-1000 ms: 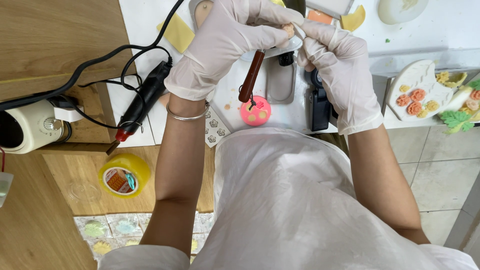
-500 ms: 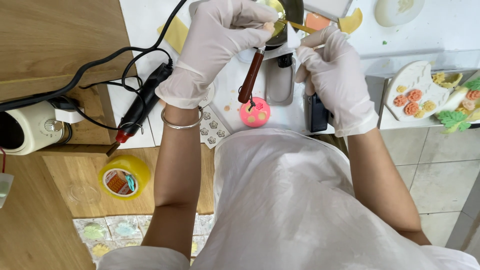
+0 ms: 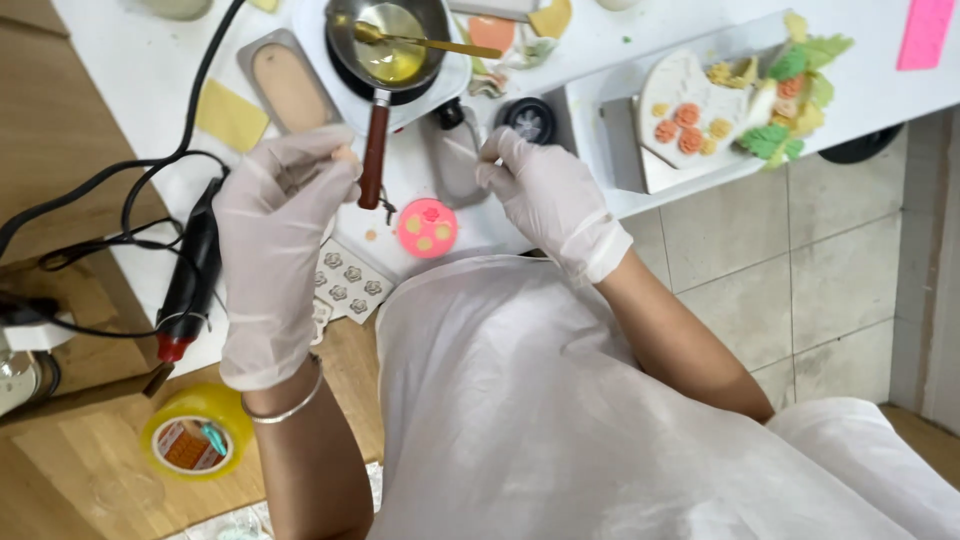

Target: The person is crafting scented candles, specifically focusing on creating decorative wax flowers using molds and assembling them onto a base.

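A yellow tape roll (image 3: 195,445) lies at the table's near-left edge. The gloved left hand (image 3: 275,250) pinches a small tan piece (image 3: 345,155) beside the wooden-handled melting pan (image 3: 390,45). The pink round mold (image 3: 427,228) sits between the hands. The gloved right hand (image 3: 545,200) is loosely curled; what it holds, I cannot tell.

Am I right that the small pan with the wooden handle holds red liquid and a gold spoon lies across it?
Not quite. In the head view, the liquid in the small pan is yellow, not red. The rest is right: the pan has a wooden handle, and a gold spoon lies across it.
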